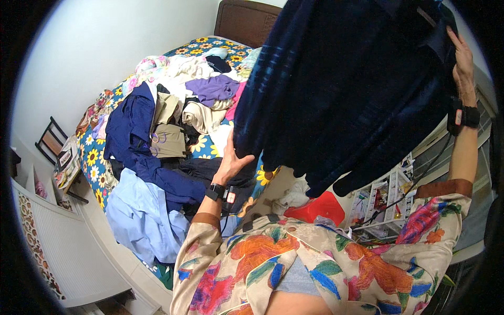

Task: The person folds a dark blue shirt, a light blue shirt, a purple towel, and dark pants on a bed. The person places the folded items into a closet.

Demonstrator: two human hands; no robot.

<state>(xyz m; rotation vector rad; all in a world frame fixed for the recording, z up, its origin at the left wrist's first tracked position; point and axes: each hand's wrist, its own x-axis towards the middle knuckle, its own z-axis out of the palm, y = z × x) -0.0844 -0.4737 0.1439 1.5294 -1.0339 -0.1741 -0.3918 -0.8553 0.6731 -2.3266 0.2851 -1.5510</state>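
Observation:
A large dark navy long-sleeved top (pixel 346 94) hangs raised in front of me, with faint blue stripes on its left part. At its upper right, near the collar, my right hand (pixel 463 65) is closed on the fabric. My left hand (pixel 231 161) is at the top's left edge, thumb in front and fingers partly hidden behind the cloth. Below and left of that hand, dark trousers or similar black cloth, a navy jacket (pixel 131 123) and a light blue shirt (pixel 142 210) lie on the bed.
The bed (pixel 93 156) has a sunflower-print sheet and a heap of clothes, including a purple garment (pixel 212 89) and folded khaki cloth (pixel 169 140). A red plastic item (pixel 320 208) and a white rack (pixel 386 197) stand at right. A chair (pixel 52 139) and white cabinet (pixel 68 241) are at left.

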